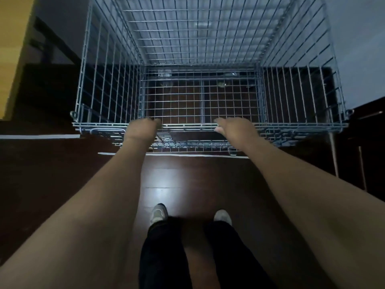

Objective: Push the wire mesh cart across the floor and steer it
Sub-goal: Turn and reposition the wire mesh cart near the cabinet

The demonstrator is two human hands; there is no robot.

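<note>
Wire mesh cart (pixel 200 59): steel, unlabelled, basket empty; stands on dark wood floor (pixel 166 180). Left hand (pixel 143 128) and right hand (pixel 233 128) both curled closed over its near top rail.

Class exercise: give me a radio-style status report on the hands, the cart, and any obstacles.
Both hands, left and right, gripping wire mesh cart near rim. Cart empty. Dark furniture close at right; wall close ahead.

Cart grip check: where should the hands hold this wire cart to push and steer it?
Hold the top rail of the wire cart on its near side, coming from behind and above. That rail runs level across the full width. The left hand and right hand sit there, spaced apart either side of centre, which probably gives leverage for turning.
</note>
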